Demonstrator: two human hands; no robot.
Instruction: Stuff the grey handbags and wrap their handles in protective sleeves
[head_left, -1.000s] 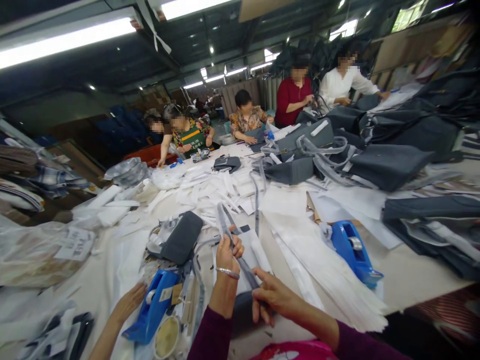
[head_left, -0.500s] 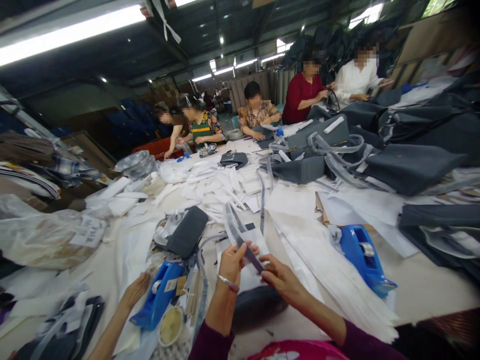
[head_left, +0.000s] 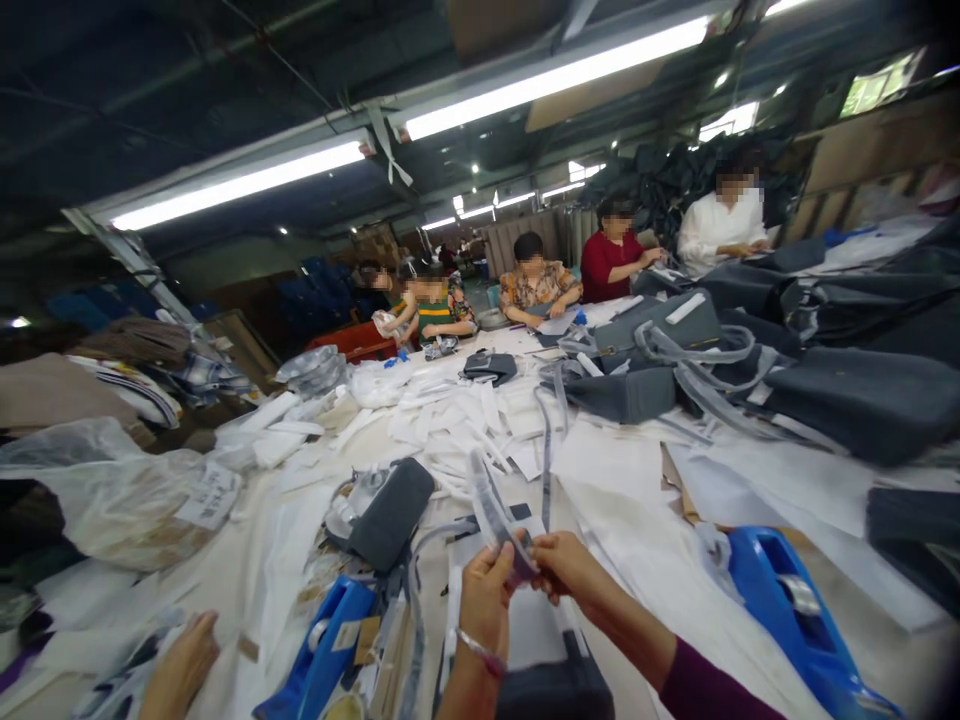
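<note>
- Both hands have risen and drawn closer together than a second ago, meeting at the strap instead of sitting spread along it; the view has also tipped up, so the table edge and the pink cloth at the bottom are gone.
- Left hand point(head_left: 486, 590), a bangle on its wrist, pinches the grey strap point(head_left: 491, 505) between thumb and fingers.
- Right hand point(head_left: 564, 562) grips the same strap just beside the left, fingers closed on it, knuckles nearly touching.
- From that shared grip the strap, wrapped in clear film, curves up and away over the white table point(head_left: 637, 480); its lower end drops toward a dark bag point(head_left: 555, 690) under the wrists.
- To do this well, I would judge: keep both pinches close together so the film stays taut and smooth, and work along the strap in short stretches without twisting it.
- A grey pouch point(head_left: 390, 510) lies left of the hands, beyond it loose white paper strips point(head_left: 450, 420).
- One blue tape dispenser point(head_left: 322, 650) sits at lower left, nearer the frame's bottom than before; another point(head_left: 795, 600) at right looms larger.
- Another person's hand point(head_left: 180, 670) rests at lower left, farther from the left dispenser than earlier.
- Co-workers point(head_left: 536, 285) sit along the far side, with grey bags point(head_left: 637, 390) piled at right.
</note>
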